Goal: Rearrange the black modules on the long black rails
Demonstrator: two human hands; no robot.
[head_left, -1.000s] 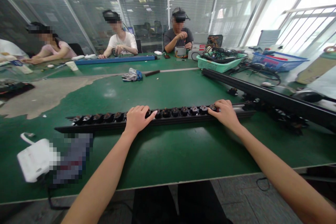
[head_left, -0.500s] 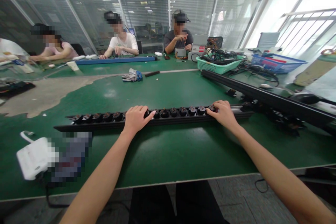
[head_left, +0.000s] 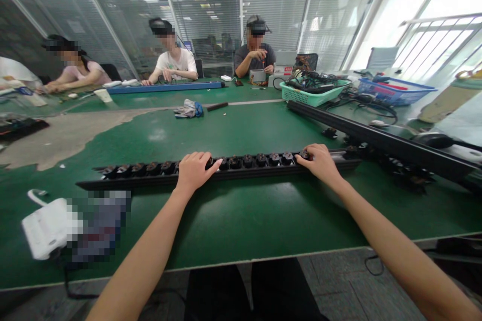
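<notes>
A long black power strip housing point(head_left: 244, 174) lies across the table in front of me, open at the top. Several black socket modules point(head_left: 261, 160) sit in a row along its channel. My left hand point(head_left: 194, 170) is curled over the strip left of its middle, thumb along the near side, covering part of the row. Further right, my right hand point(head_left: 318, 160) grips a socket module point(head_left: 303, 154) between thumb and fingers. To the right of that module, a stretch of the channel holds no modules until near its right end.
Another long black rail point(head_left: 376, 130) slants at the right, with loose socket modules point(head_left: 414, 168) beside it. Behind are a green basket point(head_left: 314, 94) of cables and a blue basket point(head_left: 399, 93). A glove point(head_left: 188, 109) and a white adapter point(head_left: 50, 228) lie on the table. Co-workers sit opposite.
The view has shifted very slightly. Both hands keep the same hold on the strip and the module.
</notes>
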